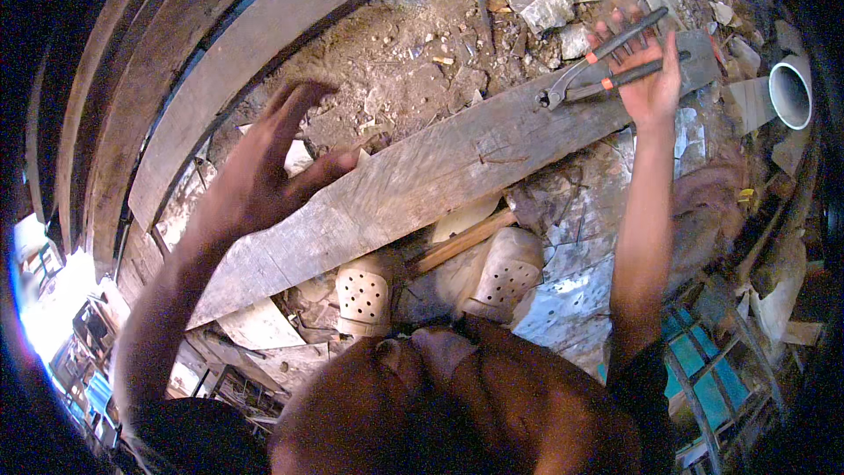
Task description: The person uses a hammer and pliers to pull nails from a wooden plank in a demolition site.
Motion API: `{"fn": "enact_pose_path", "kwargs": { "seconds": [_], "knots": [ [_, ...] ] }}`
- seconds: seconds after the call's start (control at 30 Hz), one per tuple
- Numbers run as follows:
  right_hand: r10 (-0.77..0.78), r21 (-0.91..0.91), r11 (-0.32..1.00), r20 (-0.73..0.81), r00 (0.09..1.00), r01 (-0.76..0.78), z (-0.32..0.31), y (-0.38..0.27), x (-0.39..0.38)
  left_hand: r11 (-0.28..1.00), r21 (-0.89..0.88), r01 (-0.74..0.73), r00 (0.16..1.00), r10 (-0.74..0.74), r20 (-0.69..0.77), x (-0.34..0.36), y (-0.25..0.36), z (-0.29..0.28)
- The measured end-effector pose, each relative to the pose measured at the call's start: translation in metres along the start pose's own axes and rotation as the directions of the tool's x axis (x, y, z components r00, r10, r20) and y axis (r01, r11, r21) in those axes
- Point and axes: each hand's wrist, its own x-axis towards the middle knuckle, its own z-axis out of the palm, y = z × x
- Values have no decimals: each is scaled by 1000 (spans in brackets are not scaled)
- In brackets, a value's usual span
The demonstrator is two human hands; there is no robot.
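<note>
A long grey wooden plank (422, 178) lies slantwise in front of me, its right end farther away. My left hand (264, 163) is over its left part, fingers apart, with nothing seen in it. Beyond the plank's right end, my right hand (649, 88) is turned palm up. A pair of pincers (563, 86) lies across that palm, with black and orange handles (635, 75) between the thumb and fingers. Their metal jaws point left above the board. A thin, dark, nail-like piece (503, 159) rests on the plank's middle.
My pale perforated clogs (363, 292) are at the plank's near edge, beside a narrow wood strip (462, 242). Rubble and broken tile pieces (549, 10) cover the ground beyond. Large boards (189, 62) lean at left. A white pipe (790, 95) is at far right.
</note>
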Motion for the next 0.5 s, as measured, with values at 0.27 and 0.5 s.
{"fn": "enact_pose_path", "kwargs": {
  "seconds": [0.27,0.5],
  "knots": [
    [-15,-265,960,257,966,85,42,14,-55,960,135,246,966,-232,-113,-96,-70,136],
    [-286,-149,956,-276,918,253,11,10,-25,947,178,268,958,-242,-155,-92,-70,142]
  ]
}}
